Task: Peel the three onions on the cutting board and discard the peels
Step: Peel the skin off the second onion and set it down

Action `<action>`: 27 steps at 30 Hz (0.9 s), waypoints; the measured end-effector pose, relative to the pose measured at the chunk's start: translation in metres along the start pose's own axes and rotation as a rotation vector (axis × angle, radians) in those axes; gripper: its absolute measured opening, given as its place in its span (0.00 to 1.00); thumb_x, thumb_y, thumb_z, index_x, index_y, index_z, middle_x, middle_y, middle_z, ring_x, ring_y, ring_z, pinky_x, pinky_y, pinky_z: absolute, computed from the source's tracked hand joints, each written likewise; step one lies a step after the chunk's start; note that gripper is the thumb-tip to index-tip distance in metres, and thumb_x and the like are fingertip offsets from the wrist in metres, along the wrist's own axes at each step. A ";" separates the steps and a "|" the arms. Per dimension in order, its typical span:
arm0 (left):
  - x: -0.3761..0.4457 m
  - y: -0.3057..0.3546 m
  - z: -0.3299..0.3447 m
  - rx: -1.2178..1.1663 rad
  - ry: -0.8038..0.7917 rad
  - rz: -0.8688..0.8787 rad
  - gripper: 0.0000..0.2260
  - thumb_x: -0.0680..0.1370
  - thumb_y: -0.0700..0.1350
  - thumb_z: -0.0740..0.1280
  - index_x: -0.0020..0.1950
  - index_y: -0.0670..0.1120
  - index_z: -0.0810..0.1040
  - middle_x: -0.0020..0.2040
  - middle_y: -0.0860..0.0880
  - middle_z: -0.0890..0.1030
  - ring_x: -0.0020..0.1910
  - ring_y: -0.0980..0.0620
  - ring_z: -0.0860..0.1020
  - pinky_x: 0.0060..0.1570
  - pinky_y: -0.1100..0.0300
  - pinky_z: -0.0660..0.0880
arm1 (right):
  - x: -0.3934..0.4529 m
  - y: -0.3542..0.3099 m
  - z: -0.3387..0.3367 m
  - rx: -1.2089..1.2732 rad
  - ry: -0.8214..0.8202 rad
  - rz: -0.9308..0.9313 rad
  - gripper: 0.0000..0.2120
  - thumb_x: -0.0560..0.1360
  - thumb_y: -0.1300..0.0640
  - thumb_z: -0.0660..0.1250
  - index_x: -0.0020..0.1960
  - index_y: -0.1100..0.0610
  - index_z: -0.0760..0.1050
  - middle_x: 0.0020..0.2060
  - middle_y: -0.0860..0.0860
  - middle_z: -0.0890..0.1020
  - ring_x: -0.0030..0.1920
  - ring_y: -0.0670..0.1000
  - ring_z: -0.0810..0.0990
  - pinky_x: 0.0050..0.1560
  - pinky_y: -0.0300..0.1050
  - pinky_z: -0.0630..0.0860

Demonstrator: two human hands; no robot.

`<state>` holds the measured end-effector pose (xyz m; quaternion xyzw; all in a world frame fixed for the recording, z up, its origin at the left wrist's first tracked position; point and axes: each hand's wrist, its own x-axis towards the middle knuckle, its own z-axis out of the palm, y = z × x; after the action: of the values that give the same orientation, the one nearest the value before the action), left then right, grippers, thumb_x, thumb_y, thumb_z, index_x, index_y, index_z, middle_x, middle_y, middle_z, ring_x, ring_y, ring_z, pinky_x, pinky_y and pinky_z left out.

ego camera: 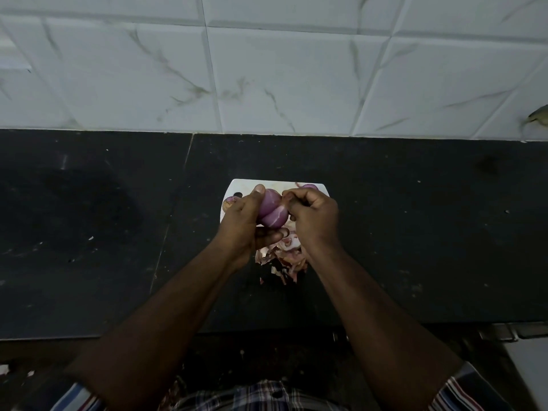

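Black counter: a dark stone counter fills the middle of the view, with small pale specks on it and a thin seam running down its left part.
Wall: white tiles with grey marble lines stand at the far side of the counter.
Cutting board: a white cutting board lies on the counter in the middle, mostly hidden by the hands.
Held onion: a purple, shiny onion with two bumps is held up over the board, between both hands.
Left hand: the left hand grips the onion, thumb on its far side and fingers curled under it.
Right hand: the right hand has curled fingers that pinch at the right side of the onion, where a bit of skin shows.
Second onion: another purple onion peeks out at the far right of the board, behind the right hand.
Third onion: a small round onion sits at the left edge of the board, just beside the left hand.
Peels: a heap of dry pink and brown peels lies at the near end of the board, under the wrists.
Clothes: checked cloth shows at the very near edge.
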<state>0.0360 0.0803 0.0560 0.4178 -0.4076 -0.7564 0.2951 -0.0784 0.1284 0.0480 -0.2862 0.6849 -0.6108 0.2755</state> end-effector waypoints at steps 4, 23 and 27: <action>-0.001 -0.002 0.004 0.032 -0.010 0.068 0.18 0.83 0.57 0.61 0.57 0.43 0.79 0.42 0.44 0.85 0.34 0.48 0.83 0.37 0.53 0.84 | -0.005 -0.005 0.002 0.121 0.008 0.128 0.10 0.78 0.61 0.69 0.41 0.51 0.83 0.37 0.47 0.86 0.44 0.49 0.86 0.55 0.56 0.82; 0.006 -0.022 0.011 0.709 0.115 0.709 0.09 0.78 0.48 0.71 0.56 0.48 0.79 0.48 0.55 0.82 0.46 0.58 0.81 0.44 0.58 0.79 | -0.006 -0.028 -0.001 0.562 0.076 0.654 0.10 0.80 0.57 0.65 0.41 0.57 0.80 0.31 0.52 0.83 0.24 0.48 0.82 0.26 0.40 0.76; 0.006 -0.023 0.010 0.759 -0.017 0.834 0.14 0.77 0.45 0.73 0.61 0.47 0.78 0.55 0.53 0.81 0.54 0.58 0.79 0.54 0.60 0.76 | -0.003 -0.030 -0.007 0.565 0.044 0.654 0.09 0.81 0.59 0.65 0.43 0.60 0.79 0.34 0.54 0.82 0.31 0.51 0.82 0.29 0.44 0.79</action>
<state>0.0222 0.0908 0.0365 0.2920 -0.7842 -0.3795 0.3947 -0.0798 0.1330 0.0790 0.0457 0.5512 -0.6609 0.5073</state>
